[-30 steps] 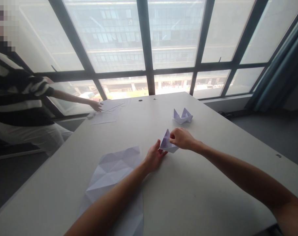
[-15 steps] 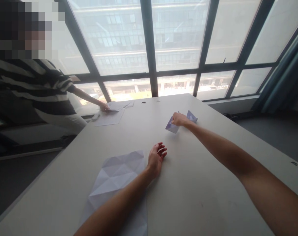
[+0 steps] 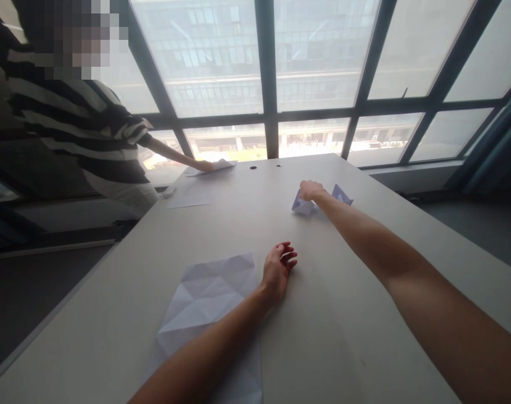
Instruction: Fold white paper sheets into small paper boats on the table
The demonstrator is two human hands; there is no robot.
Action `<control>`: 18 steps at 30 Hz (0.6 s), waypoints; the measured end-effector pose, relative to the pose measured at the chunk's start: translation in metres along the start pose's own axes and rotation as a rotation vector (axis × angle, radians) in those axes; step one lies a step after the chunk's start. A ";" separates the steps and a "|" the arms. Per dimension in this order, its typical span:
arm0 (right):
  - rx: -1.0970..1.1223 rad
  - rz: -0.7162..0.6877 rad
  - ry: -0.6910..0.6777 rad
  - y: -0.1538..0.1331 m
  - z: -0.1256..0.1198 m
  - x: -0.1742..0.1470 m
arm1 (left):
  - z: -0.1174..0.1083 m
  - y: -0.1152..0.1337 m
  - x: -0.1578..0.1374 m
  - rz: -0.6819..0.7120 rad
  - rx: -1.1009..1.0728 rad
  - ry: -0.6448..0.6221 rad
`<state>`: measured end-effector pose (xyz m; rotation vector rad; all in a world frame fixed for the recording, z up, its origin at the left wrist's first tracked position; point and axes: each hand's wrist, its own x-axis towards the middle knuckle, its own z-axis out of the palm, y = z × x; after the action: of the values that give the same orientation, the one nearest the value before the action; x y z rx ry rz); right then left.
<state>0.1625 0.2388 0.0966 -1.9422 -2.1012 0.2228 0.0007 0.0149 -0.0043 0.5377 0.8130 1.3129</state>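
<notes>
My right hand (image 3: 311,189) reaches far across the table, its fingers closed at the top of a folded paper boat (image 3: 302,206), white with a purplish inside. The fingertips are partly hidden. Just right of my wrist shows another pointed folded-paper shape (image 3: 342,194); my arm covers the space between, so I cannot tell whether the two are joined. My left hand (image 3: 278,270) rests on the tabletop, palm turned sideways, fingers loosely curled and apart, holding nothing. Beneath and left of my left forearm lies a creased white paper sheet (image 3: 213,289), partly covered by the arm.
At the far left a person in a striped top (image 3: 82,129) leans over the white table (image 3: 124,314), one hand on paper sheets (image 3: 224,165). Another flat sheet (image 3: 190,197) lies nearer. Windows stand behind the far edge; a blue curtain (image 3: 500,151) hangs at right.
The view has shifted slightly. My right hand has lowered the paper boat, which now looks level on the table. The other person's hand has moved paper farther back. My left hand has stayed put.
</notes>
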 end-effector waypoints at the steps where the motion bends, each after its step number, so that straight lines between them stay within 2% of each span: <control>1: -0.025 0.037 -0.024 0.000 -0.004 0.000 | 0.000 0.000 0.000 -0.002 -0.006 0.003; 5: -0.044 0.096 -0.010 0.003 -0.025 -0.002 | 0.002 0.000 0.000 -0.003 -0.015 -0.008; 12: 0.065 0.065 0.185 0.017 -0.049 -0.029 | 0.000 0.002 0.001 0.007 0.000 -0.069; 15: 0.192 -0.023 0.361 0.015 -0.043 -0.055 | 0.003 0.005 -0.003 0.061 0.085 -0.127; 18: 0.255 -0.129 0.387 0.004 -0.020 -0.090 | 0.010 0.010 -0.016 0.222 0.290 -0.259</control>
<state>0.1779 0.1484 0.1066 -1.5527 -1.8350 0.0746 0.0015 0.0028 0.0133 1.0307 0.7455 1.2988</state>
